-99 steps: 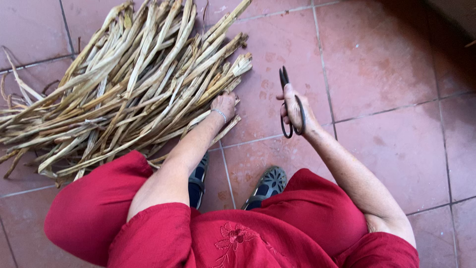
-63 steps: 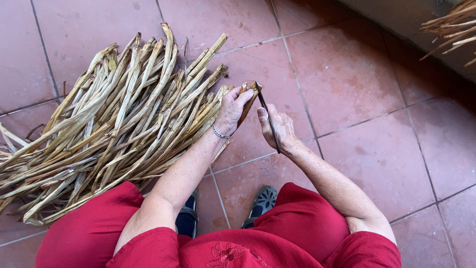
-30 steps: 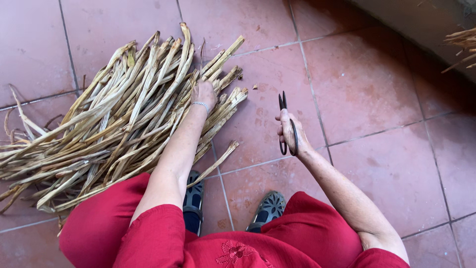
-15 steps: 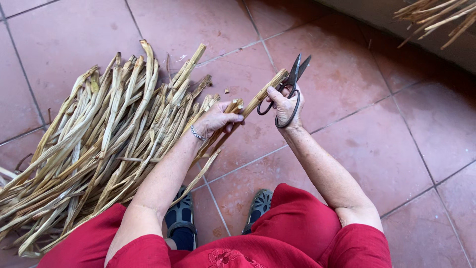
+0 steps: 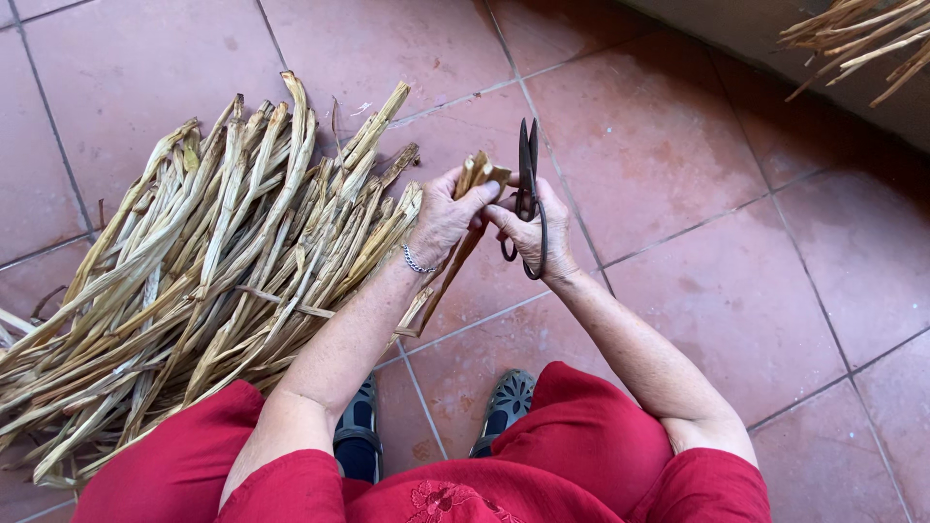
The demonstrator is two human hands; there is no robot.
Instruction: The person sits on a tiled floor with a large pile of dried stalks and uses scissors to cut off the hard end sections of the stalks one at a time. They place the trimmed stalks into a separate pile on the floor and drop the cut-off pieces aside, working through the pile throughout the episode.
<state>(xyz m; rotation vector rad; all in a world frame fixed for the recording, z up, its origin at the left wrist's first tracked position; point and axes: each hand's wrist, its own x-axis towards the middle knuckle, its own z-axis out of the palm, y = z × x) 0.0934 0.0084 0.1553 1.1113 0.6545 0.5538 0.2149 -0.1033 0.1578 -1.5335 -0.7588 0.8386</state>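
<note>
Since half a second ago, the dried stalk (image 5: pixel 475 184) has been swung from a slant to nearly upright, and the shears (image 5: pixel 529 194), whose blades then lay open across it, have been brought to point straight up, blades shut. The stalk's cut top is pinched between the thumb and fingers of the left hand (image 5: pixel 444 221), just above the red tiled floor (image 5: pixel 678 145); its lower length trails down past the wrist. It is judged light, dry and stiff, likely to split or snap if bent, so it is best gripped near the end being worked. The right hand (image 5: pixel 531 232) is closed around the looped handle of the shears, its fingertips touching the left thumb. A large heap of similar stalks (image 5: pixel 213 281) is spread on the tiles to the left, touching the left forearm. More stalks (image 5: pixel 862 39) are seen at the upper right corner, well apart. Red clothing (image 5: pixel 581 465) and dark sandals (image 5: pixel 504 412) are seen below.
</note>
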